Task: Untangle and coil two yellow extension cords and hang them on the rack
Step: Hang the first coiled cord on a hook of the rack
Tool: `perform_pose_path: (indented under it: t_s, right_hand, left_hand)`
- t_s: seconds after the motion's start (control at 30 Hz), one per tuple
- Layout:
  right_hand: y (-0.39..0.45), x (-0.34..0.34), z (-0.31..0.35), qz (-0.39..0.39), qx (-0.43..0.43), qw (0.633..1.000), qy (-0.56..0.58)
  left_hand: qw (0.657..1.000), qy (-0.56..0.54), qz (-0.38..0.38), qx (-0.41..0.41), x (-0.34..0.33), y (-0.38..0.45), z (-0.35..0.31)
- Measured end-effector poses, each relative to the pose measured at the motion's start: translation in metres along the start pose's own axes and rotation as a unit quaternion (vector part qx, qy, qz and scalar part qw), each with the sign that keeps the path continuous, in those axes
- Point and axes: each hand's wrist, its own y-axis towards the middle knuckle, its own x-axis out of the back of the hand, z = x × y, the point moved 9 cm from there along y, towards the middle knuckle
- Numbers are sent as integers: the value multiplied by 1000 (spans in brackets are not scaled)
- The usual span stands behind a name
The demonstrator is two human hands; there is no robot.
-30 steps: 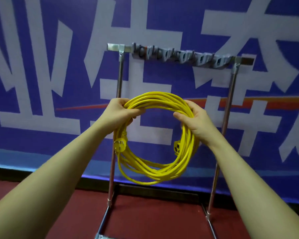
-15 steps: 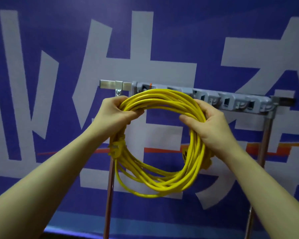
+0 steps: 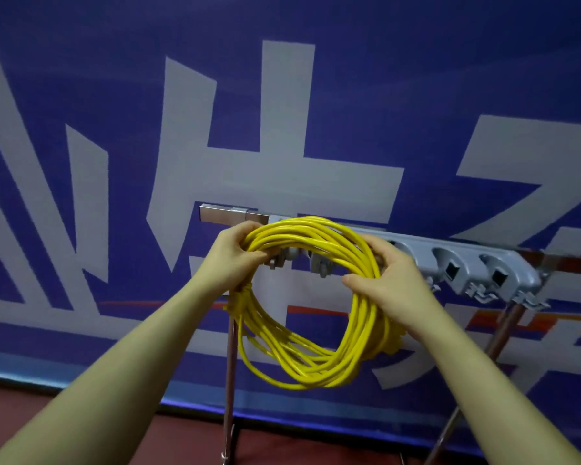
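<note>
Both hands have carried the coiled yellow extension cord [image 3: 316,303] up against the rack [image 3: 457,260], whose grey row of holders now sits at centre frame, closer than half a second ago. At centre left, the left hand [image 3: 239,253] curls its fingers round the coil's upper left arc. At centre right, the right hand [image 3: 386,280] grips the upper right arc, thumb across the strands. The loop's top overlaps the rack's bar, hiding its leftmost holders; whether it rests on one is hard to tell. A knotted wrap sits below the left wrist, and a plug end peeks from behind the right wrist. Open holders remain along the bar toward the right edge. A blue banner [image 3: 114,95] with pale lettering fills the background.
</note>
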Motion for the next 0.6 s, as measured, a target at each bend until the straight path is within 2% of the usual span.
perform_pose_path:
  t_s: [0.17,0.27,0.53,0.6]
  right_hand:
    - [11,13,-8,10,-66,998,-17]
    - [14,30,-12,5,-91,993,-78]
    - [24,33,-22,47,-105,981,-154]
    - [28,35,-25,56,-110,978,-170]
  left_hand:
    - [1000,-9,12,27,-2,7,-7]
    - [998,-13,32,43,-11,13,-16]
    - [996,68,0,52,-12,17,-20]
    - [996,80,-16,34,-13,16,-21]
